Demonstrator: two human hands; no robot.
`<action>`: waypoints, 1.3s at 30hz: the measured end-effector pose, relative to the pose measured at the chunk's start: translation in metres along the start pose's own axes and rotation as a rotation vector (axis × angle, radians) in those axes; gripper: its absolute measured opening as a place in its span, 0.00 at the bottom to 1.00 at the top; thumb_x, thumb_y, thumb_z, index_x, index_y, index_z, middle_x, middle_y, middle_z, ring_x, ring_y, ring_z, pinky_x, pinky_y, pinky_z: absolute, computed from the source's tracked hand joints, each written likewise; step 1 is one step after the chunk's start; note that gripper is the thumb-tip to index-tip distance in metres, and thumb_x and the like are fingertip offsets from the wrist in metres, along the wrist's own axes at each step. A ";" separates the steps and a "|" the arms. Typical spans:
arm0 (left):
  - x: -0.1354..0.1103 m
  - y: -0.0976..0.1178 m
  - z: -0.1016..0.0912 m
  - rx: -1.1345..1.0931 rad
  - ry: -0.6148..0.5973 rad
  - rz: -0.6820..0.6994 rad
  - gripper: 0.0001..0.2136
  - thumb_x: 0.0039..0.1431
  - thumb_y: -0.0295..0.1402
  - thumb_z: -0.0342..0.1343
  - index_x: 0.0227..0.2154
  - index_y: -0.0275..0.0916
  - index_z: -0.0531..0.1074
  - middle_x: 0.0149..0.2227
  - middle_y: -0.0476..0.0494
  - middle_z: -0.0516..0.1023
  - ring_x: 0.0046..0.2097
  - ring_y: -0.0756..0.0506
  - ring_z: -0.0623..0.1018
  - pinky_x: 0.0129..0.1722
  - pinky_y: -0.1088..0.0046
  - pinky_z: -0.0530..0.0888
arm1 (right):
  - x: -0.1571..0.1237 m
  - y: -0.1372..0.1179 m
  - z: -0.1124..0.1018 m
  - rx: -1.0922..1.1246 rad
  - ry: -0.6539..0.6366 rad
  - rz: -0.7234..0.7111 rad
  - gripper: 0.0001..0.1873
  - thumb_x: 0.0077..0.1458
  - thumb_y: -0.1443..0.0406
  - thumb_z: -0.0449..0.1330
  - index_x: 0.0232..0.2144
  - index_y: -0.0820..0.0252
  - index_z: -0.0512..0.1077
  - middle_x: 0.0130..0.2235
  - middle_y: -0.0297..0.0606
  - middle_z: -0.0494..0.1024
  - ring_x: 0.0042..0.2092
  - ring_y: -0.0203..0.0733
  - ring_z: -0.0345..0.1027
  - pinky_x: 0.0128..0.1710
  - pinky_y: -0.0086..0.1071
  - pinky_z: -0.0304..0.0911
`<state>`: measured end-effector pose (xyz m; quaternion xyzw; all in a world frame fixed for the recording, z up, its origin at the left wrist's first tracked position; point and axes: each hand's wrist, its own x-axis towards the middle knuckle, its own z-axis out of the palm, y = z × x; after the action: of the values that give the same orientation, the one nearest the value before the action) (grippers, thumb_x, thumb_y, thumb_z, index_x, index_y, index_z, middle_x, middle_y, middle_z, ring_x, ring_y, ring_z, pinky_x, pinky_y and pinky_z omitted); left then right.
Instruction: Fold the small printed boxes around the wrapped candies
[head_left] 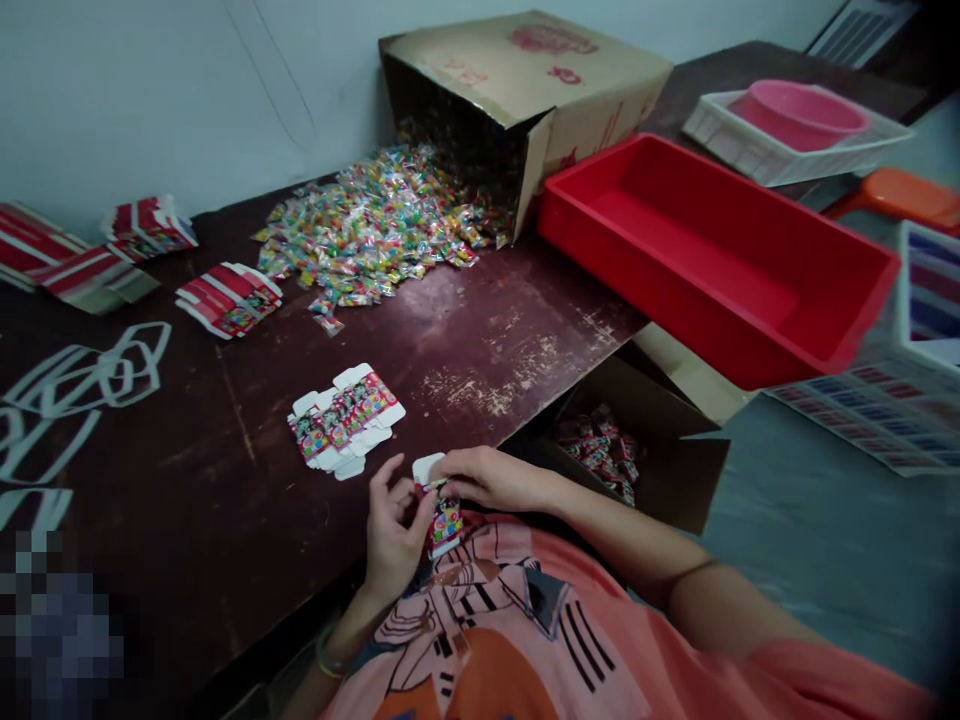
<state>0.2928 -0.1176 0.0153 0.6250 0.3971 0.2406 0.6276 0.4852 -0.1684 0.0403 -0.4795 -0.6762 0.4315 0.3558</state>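
Close to my body, at the table's front edge, a small printed cardboard box (445, 522) is between my two hands. It is red and colourful with a white flap standing up at its top. My left hand (396, 525) grips the box from the left, thumb against its side and the other fingers curled. Over the box's top end my right hand (484, 478) has its fingers pinched; whether a sweet is under them is hidden. Just beyond lies a fanned stack of flat, unfolded boxes (345, 418). Further back is a heap of wrapped sweets (375, 230).
The sweets spill from a tipped carton (600, 60). A red tray (712, 260) juts over the table's right edge. Below it, an open carton (694, 480) holds small filled-looking packs. Bundled flat boxes (229, 298) and pale loops (127, 370) lie left.
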 end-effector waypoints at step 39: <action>-0.006 -0.003 -0.024 -0.333 -0.239 -0.271 0.33 0.46 0.27 0.63 0.58 0.40 0.63 0.45 0.40 0.77 0.47 0.43 0.75 0.48 0.69 0.69 | 0.035 0.009 -0.004 -0.198 -0.315 -0.236 0.16 0.61 0.62 0.57 0.51 0.51 0.72 0.45 0.40 0.74 0.49 0.39 0.66 0.49 0.33 0.64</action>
<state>0.2697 -0.1087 0.0156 0.4779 0.3551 0.1406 0.7911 0.4812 -0.1325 0.0360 -0.3566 -0.8139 0.3878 0.2449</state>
